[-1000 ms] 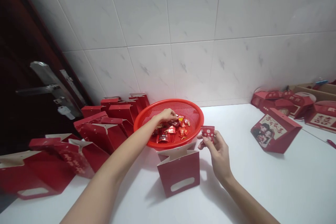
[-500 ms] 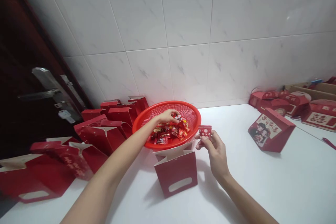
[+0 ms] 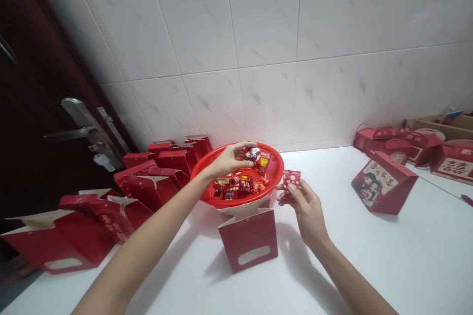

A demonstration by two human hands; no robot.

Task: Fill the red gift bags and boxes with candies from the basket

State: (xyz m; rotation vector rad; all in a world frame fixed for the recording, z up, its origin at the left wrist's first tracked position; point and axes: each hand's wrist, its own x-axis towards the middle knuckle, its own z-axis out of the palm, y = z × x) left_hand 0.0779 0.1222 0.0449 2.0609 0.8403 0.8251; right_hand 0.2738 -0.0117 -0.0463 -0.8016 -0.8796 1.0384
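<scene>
Above the red plastic basket (image 3: 199, 189), my left hand (image 3: 229, 160) pinches some wrapped candies (image 3: 254, 154), one printed with a picture and one yellow. Loose candies (image 3: 236, 187) in shiny red and gold wrappers lie in the basket below it. My right hand (image 3: 305, 204), to the right of the basket, is closed on a red candy packet with white dots (image 3: 291, 179); whatever else sits under its fingers is partly hidden. Between my arms a red paper gift box (image 3: 249, 241) stands upright on the white table, its top flaps open.
Several open red boxes (image 3: 162, 192) stand in rows on the left, near a dark door with a metal handle (image 3: 74, 133). A closed box with a printed couple (image 3: 384, 184) stands at right. Behind it are handled red boxes (image 3: 421, 145) and a cardboard carton (image 3: 424, 123). A tiled wall (image 3: 266, 103) rises behind.
My left hand has lifted candies from the pile to just above the basket. My right hand keeps its dotted packet, now turned more upright. The view has shifted slightly.
</scene>
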